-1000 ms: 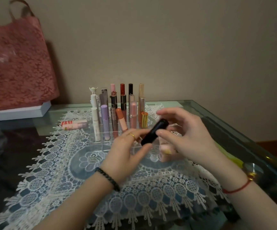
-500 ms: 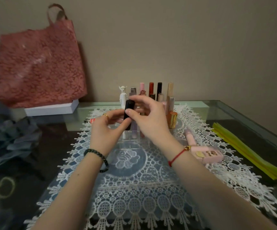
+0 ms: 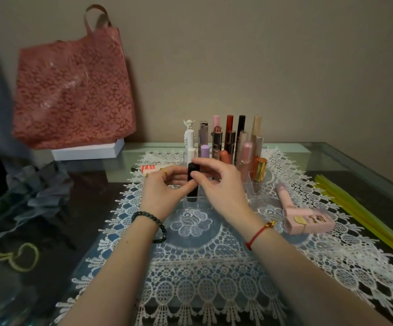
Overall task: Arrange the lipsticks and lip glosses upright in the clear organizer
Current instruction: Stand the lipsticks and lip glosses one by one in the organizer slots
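Note:
A black lipstick (image 3: 192, 184) stands upright in a front-left slot of the clear organizer (image 3: 249, 191). My left hand (image 3: 165, 191) pinches its lower half with thumb and fingers. My right hand (image 3: 219, 184) grips its upper half from the right. Behind them several lipsticks and glosses (image 3: 228, 142) stand upright in the back rows. A gold-capped lipstick (image 3: 260, 169) stands at the organizer's right end. A striped pink tube (image 3: 149, 169) lies left of the organizer. A pink gloss (image 3: 285, 195) and a pink box (image 3: 308, 221) lie to the right on the lace mat (image 3: 202, 267).
A red lace tote bag (image 3: 73, 90) leans on the wall on a white box (image 3: 87, 150) at back left. Grey cloth (image 3: 40, 187) and a yellow hair tie (image 3: 23, 256) lie left. Yellow strips (image 3: 365, 212) lie along the glass table's right edge.
Both hands carried the black lipstick from a tilted hold above the mat to the organizer's front left, turning it upright and lowering it into a slot. The camera view shifted left.

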The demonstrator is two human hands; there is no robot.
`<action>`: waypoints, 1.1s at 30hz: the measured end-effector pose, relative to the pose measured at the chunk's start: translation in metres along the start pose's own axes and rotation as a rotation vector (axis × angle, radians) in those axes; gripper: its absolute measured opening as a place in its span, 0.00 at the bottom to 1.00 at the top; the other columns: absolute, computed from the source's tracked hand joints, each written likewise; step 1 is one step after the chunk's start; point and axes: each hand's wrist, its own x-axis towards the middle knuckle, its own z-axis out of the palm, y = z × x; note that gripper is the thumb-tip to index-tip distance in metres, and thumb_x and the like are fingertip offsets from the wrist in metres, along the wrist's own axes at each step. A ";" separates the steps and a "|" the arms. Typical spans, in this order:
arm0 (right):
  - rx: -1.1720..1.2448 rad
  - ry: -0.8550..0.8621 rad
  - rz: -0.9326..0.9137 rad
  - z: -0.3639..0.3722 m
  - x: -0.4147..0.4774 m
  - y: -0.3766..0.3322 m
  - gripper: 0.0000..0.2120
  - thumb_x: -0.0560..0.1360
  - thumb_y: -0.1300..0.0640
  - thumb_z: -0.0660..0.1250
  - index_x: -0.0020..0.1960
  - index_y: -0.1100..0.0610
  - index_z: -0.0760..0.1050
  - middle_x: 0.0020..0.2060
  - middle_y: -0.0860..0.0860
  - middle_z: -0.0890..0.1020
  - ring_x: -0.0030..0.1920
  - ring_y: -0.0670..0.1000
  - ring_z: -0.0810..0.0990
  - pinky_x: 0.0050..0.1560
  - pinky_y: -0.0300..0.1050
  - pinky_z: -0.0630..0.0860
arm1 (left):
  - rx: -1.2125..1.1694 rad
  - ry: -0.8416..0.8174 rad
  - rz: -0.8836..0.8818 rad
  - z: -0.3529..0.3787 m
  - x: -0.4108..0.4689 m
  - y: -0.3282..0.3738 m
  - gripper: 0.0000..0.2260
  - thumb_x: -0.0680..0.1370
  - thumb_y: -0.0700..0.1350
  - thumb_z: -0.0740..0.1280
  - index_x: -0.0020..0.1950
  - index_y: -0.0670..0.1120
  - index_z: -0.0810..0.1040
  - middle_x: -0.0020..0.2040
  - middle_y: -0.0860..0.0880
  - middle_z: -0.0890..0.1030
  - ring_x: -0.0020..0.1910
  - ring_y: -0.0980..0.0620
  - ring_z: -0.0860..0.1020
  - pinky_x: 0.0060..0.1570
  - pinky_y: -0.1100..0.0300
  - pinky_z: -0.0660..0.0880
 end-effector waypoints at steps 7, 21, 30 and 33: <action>-0.003 -0.013 -0.014 0.000 -0.002 0.003 0.12 0.72 0.59 0.68 0.55 0.52 0.78 0.52 0.50 0.81 0.47 0.40 0.77 0.44 0.22 0.71 | 0.014 -0.001 -0.001 -0.001 0.000 -0.004 0.10 0.66 0.42 0.74 0.42 0.52 0.77 0.39 0.54 0.81 0.37 0.61 0.79 0.40 0.72 0.76; -0.051 -0.018 -0.054 -0.001 -0.004 0.005 0.11 0.72 0.57 0.68 0.54 0.51 0.79 0.51 0.47 0.81 0.54 0.44 0.76 0.49 0.29 0.73 | 0.021 0.005 0.051 0.000 -0.002 -0.002 0.14 0.67 0.38 0.73 0.50 0.46 0.77 0.41 0.55 0.79 0.37 0.67 0.77 0.41 0.75 0.73; 0.017 0.089 -0.078 -0.026 -0.003 -0.011 0.10 0.72 0.59 0.67 0.52 0.51 0.77 0.42 0.42 0.79 0.44 0.38 0.77 0.43 0.25 0.73 | 0.044 0.148 0.146 0.000 -0.004 0.006 0.15 0.66 0.46 0.74 0.51 0.50 0.77 0.46 0.56 0.80 0.45 0.60 0.78 0.48 0.70 0.74; 0.079 0.156 -0.072 -0.044 0.000 -0.021 0.10 0.71 0.60 0.67 0.52 0.51 0.77 0.43 0.42 0.79 0.44 0.39 0.78 0.45 0.29 0.75 | 0.030 0.270 0.241 0.004 -0.006 0.018 0.12 0.68 0.45 0.72 0.50 0.52 0.77 0.45 0.59 0.79 0.45 0.63 0.77 0.48 0.74 0.71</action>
